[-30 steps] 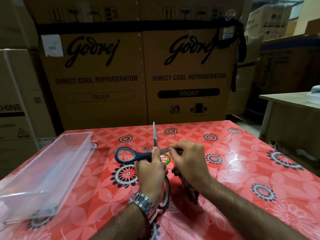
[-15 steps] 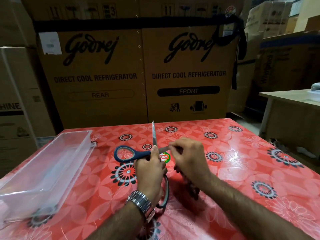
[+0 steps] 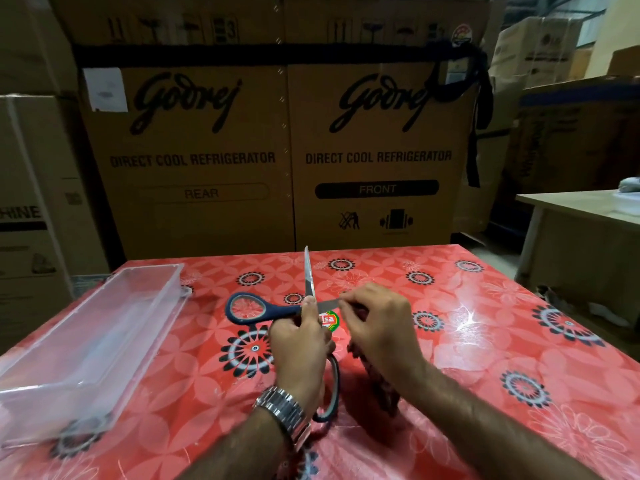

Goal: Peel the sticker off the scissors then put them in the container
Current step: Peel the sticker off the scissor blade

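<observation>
Blue-handled scissors (image 3: 254, 308) are spread wide open above the table's middle. One blade points up and away, the other runs right. My left hand (image 3: 299, 344) grips them near the pivot, a steel watch on its wrist. My right hand (image 3: 377, 327) pinches the tip of the sideways blade. A round red, green and white sticker (image 3: 328, 320) shows between my two hands, on the scissors near the pivot. The clear plastic container (image 3: 104, 327) lies at the table's left, apart from both hands, with nothing in it.
The table carries a glossy red flowered cloth (image 3: 485, 341). Tall cardboard refrigerator boxes (image 3: 277, 150) stand right behind its far edge, more cartons at the left. A beige side table (image 3: 581, 206) stands off to the right.
Both hands and the scissors stay in nearly the same place. My right-hand fingers have shifted slightly along the sideways blade. The sticker is still on the scissors.
</observation>
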`<action>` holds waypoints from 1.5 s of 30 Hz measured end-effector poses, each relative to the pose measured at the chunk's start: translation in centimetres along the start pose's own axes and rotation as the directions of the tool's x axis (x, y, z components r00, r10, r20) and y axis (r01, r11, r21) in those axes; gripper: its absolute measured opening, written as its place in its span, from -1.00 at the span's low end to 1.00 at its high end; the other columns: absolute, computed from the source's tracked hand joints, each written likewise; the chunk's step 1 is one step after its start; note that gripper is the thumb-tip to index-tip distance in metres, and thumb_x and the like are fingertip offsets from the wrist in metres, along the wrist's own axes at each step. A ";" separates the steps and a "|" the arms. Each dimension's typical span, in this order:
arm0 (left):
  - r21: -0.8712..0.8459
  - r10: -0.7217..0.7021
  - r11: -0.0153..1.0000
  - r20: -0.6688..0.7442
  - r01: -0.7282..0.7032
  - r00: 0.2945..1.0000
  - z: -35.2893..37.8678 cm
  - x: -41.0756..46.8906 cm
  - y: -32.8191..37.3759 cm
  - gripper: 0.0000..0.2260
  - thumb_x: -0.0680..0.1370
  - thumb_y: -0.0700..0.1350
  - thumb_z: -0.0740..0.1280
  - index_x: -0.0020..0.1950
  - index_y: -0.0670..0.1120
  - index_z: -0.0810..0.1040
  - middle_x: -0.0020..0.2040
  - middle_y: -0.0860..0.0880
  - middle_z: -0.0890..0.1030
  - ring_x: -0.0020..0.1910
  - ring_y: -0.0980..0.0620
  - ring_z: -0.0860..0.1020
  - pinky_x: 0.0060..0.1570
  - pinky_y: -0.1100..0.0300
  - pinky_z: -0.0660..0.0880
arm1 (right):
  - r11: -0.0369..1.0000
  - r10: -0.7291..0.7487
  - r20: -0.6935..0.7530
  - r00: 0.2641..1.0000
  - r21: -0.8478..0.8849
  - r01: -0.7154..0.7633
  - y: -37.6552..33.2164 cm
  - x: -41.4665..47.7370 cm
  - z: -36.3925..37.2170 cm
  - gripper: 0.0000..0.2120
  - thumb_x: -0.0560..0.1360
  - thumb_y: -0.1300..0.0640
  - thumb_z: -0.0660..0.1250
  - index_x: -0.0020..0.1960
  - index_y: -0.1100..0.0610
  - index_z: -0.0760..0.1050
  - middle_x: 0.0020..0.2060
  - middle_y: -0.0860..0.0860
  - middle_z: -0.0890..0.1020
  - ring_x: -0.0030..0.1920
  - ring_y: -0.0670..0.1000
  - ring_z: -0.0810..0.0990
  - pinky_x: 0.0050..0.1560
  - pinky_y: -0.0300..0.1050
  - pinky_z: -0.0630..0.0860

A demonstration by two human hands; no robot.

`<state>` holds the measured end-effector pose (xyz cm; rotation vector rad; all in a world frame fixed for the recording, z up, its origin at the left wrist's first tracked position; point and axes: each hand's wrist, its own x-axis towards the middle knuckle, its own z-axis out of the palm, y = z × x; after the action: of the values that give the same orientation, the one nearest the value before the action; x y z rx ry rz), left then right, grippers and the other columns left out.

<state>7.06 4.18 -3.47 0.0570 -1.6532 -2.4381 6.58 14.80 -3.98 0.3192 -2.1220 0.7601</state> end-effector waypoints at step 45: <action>0.123 0.076 0.990 -0.010 -0.075 0.997 -0.8 1.0 -0.9 -0.66 0.61 -0.09 0.25 -0.29 -0.27 0.46 -0.58 0.04 0.35 -0.61 0.09 0.30 -0.57 0.25 0.26 | 0.990 -0.137 0.013 0.991 -0.022 0.137 -0.6 -0.6 1.1 -0.93 0.44 0.28 0.37 -0.20 0.22 0.62 -0.33 0.05 0.58 -0.32 -0.02 0.52 -0.25 -0.20 0.42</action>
<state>6.03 3.58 -4.47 0.0289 -1.7638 -2.2747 6.51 13.60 -4.75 0.4531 -2.0942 0.6549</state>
